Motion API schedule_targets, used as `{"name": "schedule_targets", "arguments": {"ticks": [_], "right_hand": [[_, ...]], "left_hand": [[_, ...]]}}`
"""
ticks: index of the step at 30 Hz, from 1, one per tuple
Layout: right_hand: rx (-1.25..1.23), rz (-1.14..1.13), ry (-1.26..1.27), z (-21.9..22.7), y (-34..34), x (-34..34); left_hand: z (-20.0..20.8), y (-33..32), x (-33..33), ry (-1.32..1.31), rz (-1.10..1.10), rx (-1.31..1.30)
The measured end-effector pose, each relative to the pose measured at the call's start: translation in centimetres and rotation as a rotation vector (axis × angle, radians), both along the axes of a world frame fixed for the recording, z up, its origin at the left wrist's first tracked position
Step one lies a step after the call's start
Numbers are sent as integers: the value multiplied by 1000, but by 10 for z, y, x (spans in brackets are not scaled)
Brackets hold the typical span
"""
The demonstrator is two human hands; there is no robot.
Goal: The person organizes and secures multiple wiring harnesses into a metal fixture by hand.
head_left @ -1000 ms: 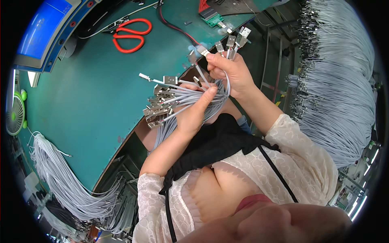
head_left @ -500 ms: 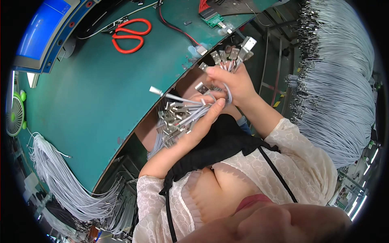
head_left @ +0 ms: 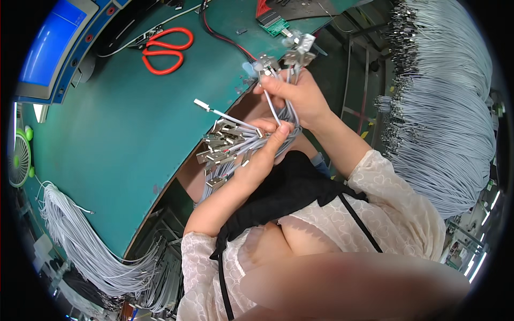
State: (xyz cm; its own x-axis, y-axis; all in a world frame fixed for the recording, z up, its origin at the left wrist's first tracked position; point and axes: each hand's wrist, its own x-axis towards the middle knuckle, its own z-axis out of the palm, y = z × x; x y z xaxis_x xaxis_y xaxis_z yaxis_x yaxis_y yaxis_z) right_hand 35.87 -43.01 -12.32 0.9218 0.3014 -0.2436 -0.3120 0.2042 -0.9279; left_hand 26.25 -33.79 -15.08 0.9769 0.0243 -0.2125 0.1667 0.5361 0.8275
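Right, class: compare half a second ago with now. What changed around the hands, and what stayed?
The right hand has moved forward, bringing its metal cable ends up by the end of the red-and-black lead; whether they touch is unclear. The left hand still grips the grey cables. Unchanged: the red-handled scissors and the green fan.

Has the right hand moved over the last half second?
Yes: the right hand has moved up the picture and slightly left, closer to the end of the red-and-black wire on the green table.
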Motion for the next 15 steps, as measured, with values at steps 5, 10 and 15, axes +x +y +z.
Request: {"name": "schedule_targets", "arguments": {"ticks": [5, 10, 15], "right_hand": [[-37, 89, 91, 6, -5, -12], [-10, 22, 79, 3, -7, -7], [92, 107, 167, -3, -19, 10]], "left_hand": [[3, 8, 2, 115, -140, 116], [1, 7, 2, -50, -59, 102], [2, 8, 10, -23, 16, 90]]}}
